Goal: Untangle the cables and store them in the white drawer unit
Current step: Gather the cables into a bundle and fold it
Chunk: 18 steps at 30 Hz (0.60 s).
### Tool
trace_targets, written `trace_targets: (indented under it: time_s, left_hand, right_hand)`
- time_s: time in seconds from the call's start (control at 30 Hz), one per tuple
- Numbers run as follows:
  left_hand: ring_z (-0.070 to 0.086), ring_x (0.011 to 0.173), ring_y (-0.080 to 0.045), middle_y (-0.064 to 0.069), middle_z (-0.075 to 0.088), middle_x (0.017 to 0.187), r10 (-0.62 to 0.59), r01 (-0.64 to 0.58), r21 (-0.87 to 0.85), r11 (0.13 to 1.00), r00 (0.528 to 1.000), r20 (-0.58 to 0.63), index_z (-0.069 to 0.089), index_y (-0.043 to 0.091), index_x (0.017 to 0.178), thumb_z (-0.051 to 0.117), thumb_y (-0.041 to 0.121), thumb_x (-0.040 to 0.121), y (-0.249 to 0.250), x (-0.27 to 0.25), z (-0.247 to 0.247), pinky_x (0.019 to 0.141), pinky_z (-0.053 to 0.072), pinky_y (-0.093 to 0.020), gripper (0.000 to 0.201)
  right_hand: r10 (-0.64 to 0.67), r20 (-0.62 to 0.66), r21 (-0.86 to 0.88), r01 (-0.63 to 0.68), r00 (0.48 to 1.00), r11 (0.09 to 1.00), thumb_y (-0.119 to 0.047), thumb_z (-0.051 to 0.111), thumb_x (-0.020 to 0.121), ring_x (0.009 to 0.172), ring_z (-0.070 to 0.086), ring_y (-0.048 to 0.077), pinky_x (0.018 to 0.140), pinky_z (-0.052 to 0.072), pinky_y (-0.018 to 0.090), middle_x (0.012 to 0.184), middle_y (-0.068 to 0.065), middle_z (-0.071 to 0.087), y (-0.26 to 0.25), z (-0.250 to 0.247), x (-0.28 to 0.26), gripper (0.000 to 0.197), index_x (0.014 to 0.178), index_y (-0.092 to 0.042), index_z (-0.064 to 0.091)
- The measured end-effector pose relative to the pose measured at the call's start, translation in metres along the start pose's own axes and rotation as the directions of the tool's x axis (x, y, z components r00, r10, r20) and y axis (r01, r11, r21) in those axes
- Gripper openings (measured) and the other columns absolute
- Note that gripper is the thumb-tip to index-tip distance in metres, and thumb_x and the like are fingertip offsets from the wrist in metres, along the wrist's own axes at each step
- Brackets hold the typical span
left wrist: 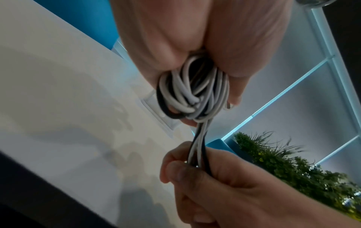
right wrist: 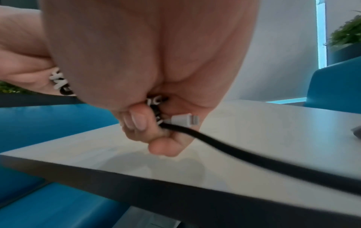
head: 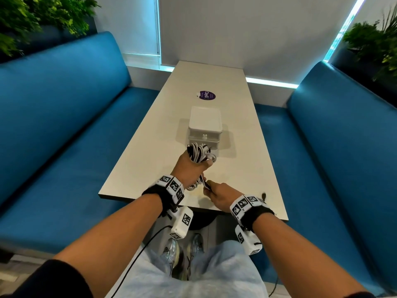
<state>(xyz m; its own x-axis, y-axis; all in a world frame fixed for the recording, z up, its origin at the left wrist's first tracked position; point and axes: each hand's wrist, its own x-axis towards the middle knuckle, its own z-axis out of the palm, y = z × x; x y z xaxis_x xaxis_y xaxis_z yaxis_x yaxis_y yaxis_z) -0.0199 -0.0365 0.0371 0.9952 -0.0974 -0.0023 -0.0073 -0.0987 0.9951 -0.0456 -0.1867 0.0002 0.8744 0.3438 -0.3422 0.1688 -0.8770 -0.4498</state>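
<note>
A tangled bundle of white and black cables (head: 198, 153) (left wrist: 192, 92) is gripped in my left hand (head: 190, 166), raised just in front of the white drawer unit (head: 205, 125), whose drawers look shut. Twisted strands run down from the bundle to my right hand (head: 209, 189) (left wrist: 197, 166), which pinches them near the table's front edge. In the right wrist view my right hand's fingers (right wrist: 140, 120) curl round the strands; a white plug (right wrist: 184, 120) sticks out and a black cable (right wrist: 254, 155) trails right across the table.
The long white table (head: 236, 125) carries a round purple sticker (head: 205, 95) beyond the drawer unit. A dark cable end (head: 263, 195) lies at the table's front right. Blue benches (head: 64, 125) flank both sides, with plants in the far corners.
</note>
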Motion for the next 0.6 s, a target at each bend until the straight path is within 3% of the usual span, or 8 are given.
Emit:
trace_targets:
  time_s: [0.07, 0.13, 0.23, 0.33, 0.4, 0.47, 0.53, 0.6]
  left_hand:
    - [0.065, 0.086, -0.01, 0.004, 0.073, 0.111, 0.004, -0.007, 0.053, 0.999, 0.998, 0.064, 0.064, 0.026, 0.117, 0.075, 0.002, 0.078, -0.004, -0.002, -0.003, 0.086, 0.055, -0.036, 0.047]
    - [0.064, 0.081, -0.013, 0.003, 0.074, 0.101, -0.056, 0.038, 0.161, 0.986, 0.992, 0.11, 0.069, 0.016, 0.11, 0.072, -0.005, 0.073, -0.008, -0.002, -0.004, 0.077, 0.055, -0.033, 0.043]
    - [0.063, 0.077, -0.012, -0.003, 0.075, 0.091, -0.121, 0.061, 0.304, 0.951, 0.976, 0.183, 0.074, 0.011, 0.093, 0.075, 0.008, 0.069, -0.016, -0.002, -0.008, 0.082, 0.058, -0.038, 0.025]
    - [0.057, 0.062, 0.001, 0.013, 0.072, 0.074, -0.135, 0.033, 0.37, 0.928, 0.958, 0.252, 0.076, 0.021, 0.1, 0.078, 0.021, 0.078, -0.014, -0.007, -0.008, 0.068, 0.052, -0.02, 0.021]
    - [0.053, 0.057, -0.005, 0.012, 0.066, 0.065, -0.118, 0.003, 0.401, 0.916, 0.958, 0.262, 0.076, 0.026, 0.102, 0.077, 0.025, 0.082, -0.012, -0.008, -0.01, 0.061, 0.044, -0.018, 0.02]
    - [0.054, 0.056, -0.011, 0.011, 0.064, 0.06, -0.114, -0.02, 0.444, 0.896, 0.955, 0.273, 0.075, 0.029, 0.085, 0.075, 0.026, 0.084, -0.008, -0.009, -0.012, 0.057, 0.045, -0.023, 0.004]
    - [0.062, 0.063, -0.009, 0.017, 0.068, 0.067, -0.101, -0.073, 0.485, 0.871, 0.941, 0.323, 0.07, 0.041, 0.075, 0.075, 0.026, 0.084, -0.008, -0.008, -0.012, 0.06, 0.05, -0.022, 0.018]
    - [0.062, 0.071, -0.006, 0.014, 0.069, 0.075, -0.12, -0.098, 0.514, 0.852, 0.919, 0.375, 0.071, 0.035, 0.078, 0.076, 0.022, 0.082, -0.004, -0.011, -0.01, 0.064, 0.047, -0.015, 0.015]
  right_hand:
    - [0.011, 0.022, -0.035, -0.01, 1.0, 0.999, -0.031, 0.039, 0.102, 0.091, 0.06, 0.034, 0.078, 0.046, 0.037, 0.101, 0.016, 0.065, 0.001, 0.001, 0.002, 0.021, 0.11, -0.015, 0.05]
    - [0.022, 0.026, -0.057, -0.02, 0.999, 0.998, -0.03, 0.042, 0.102, 0.099, 0.06, 0.034, 0.078, 0.043, 0.033, 0.107, 0.017, 0.065, 0.002, 0.001, 0.004, 0.023, 0.114, -0.013, 0.053]
    - [0.014, 0.02, -0.075, -0.012, 1.0, 0.997, -0.033, 0.05, 0.099, 0.107, 0.059, 0.032, 0.088, 0.045, 0.034, 0.115, 0.014, 0.065, 0.002, 0.001, 0.004, 0.031, 0.121, -0.013, 0.056]
    - [0.003, 0.016, -0.056, -0.002, 1.0, 0.998, -0.047, 0.06, 0.091, 0.104, 0.059, 0.024, 0.087, 0.044, 0.029, 0.107, -0.001, 0.064, 0.001, -0.001, 0.003, 0.043, 0.126, -0.022, 0.054]
    - [0.055, 0.017, -0.079, -0.054, 0.998, 0.995, -0.06, 0.06, 0.086, 0.107, 0.059, 0.023, 0.088, 0.043, 0.03, 0.112, -0.001, 0.063, 0.002, -0.002, 0.004, 0.054, 0.126, -0.023, 0.057]
    - [0.101, 0.025, -0.092, -0.098, 0.995, 0.991, -0.065, 0.059, 0.084, 0.112, 0.057, 0.025, 0.092, 0.043, 0.031, 0.12, 0.004, 0.061, 0.002, -0.003, 0.004, 0.059, 0.123, -0.02, 0.061]
    - [0.112, 0.039, -0.033, -0.11, 0.993, 0.993, -0.061, 0.062, 0.084, 0.113, 0.056, 0.024, 0.094, 0.043, 0.03, 0.123, 0.004, 0.06, 0.004, -0.003, 0.005, 0.053, 0.121, -0.023, 0.064]
    - [0.105, 0.013, 0.082, -0.106, 0.994, 0.991, -0.054, 0.072, 0.079, 0.109, 0.058, 0.02, 0.097, 0.045, 0.032, 0.123, 0.0, 0.061, 0.008, -0.004, 0.007, 0.048, 0.119, -0.028, 0.065]
